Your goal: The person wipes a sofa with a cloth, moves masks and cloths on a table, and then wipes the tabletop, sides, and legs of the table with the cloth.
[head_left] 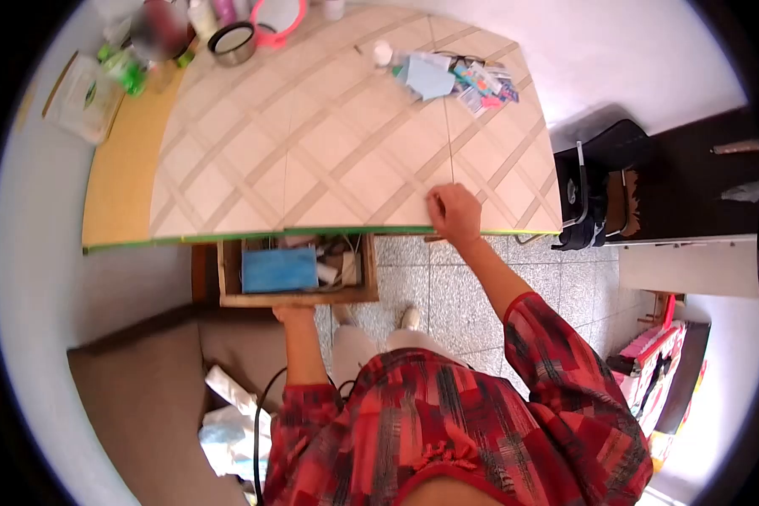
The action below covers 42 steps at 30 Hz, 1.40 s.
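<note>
Room: speckled tile floor (472, 295), brown sofa (135, 405) near left with a white bundle (228, 434) on it. Left hand (293, 313) is at the near face of the wooden drawer (346, 296); its fingers are mostly hidden, can't tell if pinching or spread. Drawer is out past the table's near edge, left of centre. Inside: blue pack (278, 270) on the left, small white and tan bits on the right. Right hand (456, 212) is at the table's near edge, fingers curled in loosely, nothing visible in them. Table (346, 143) has a pale diamond-pattern top and a green edge. Black chair (603, 156) to its right. Far side of top: light-blue mask (430, 78) in a pile of packets, steel bowl (233, 44), pink mirror (280, 15). Pale wall (641, 42) behind.
</note>
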{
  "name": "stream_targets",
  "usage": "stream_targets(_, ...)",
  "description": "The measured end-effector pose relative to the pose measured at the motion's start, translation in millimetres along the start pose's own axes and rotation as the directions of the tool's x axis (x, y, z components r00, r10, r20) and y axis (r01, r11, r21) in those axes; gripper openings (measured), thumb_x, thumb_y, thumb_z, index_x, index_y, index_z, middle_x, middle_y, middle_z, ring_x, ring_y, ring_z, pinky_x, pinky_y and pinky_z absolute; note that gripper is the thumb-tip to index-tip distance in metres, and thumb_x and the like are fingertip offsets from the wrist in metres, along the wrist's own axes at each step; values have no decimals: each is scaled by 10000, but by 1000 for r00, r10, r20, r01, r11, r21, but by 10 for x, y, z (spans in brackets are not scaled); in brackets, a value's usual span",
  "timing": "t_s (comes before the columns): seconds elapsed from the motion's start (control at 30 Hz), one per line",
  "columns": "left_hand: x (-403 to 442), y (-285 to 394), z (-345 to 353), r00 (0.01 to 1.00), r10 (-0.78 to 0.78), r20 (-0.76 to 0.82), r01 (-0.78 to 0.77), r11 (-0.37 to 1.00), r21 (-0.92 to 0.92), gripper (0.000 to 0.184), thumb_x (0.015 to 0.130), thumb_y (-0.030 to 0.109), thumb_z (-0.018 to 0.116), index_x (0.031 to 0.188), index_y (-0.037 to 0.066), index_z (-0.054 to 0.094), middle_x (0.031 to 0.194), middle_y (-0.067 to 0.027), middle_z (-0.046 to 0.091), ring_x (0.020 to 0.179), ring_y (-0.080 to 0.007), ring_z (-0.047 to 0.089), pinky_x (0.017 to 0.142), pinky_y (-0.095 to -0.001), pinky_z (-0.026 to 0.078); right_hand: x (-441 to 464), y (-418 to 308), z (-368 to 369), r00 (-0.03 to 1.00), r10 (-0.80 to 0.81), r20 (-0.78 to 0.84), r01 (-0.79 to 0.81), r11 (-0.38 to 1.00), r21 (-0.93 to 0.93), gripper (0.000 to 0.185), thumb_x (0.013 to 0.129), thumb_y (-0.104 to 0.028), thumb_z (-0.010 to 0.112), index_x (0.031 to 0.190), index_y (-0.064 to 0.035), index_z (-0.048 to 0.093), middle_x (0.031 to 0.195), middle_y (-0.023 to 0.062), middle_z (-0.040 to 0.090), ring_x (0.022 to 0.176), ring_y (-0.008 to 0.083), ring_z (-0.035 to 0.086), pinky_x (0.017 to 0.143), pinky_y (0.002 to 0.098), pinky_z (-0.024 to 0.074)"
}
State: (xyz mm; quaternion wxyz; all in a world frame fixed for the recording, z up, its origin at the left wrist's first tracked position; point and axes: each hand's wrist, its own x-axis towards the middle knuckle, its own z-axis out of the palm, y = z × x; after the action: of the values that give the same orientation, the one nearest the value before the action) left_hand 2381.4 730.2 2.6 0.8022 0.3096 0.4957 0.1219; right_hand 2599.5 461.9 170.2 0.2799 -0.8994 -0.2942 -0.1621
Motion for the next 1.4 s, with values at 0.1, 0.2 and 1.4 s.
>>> stream_targets(0.1, -80, 135, 208, 986, -154, -61, 75, 747, -661, 506, 946, 403, 297, 1267, 62, 491, 1274, -107, 520, 1125, -296, 528, 929, -445, 469, 14, -60, -9, 1000, 18, -4, -18, 1000, -20, 65, 739, -100, 627, 757, -110, 565, 686, 47, 549, 656, 247, 546, 571, 371, 434)
stream_targets(0.2, 242, 193, 508, 998, -55, -11, 38, 818, -574, 471, 944, 374, 318, 1234, 54, 504, 1224, -115, 543, 1093, -315, 538, 907, -476, 476, 39, -50, 25, 1000, 9, -4, -9, 999, -43, 72, 732, -92, 625, 754, -110, 559, 676, 44, 538, 645, 246, 538, 561, 368, 429)
stream_targets(1.4, -6999, -1209, -2586, -59, 630, -774, -994, -107, -12, 289, 927, 130, 474, 1153, -28, 559, 1113, -136, 610, 1044, -230, 573, 905, -329, 465, -341, 403, -35, 957, -280, 80, 276, 960, 53, 210, 823, -209, 488, 825, -22, 584, 802, 187, 612, 736, 379, 577, 642, 468, 445)
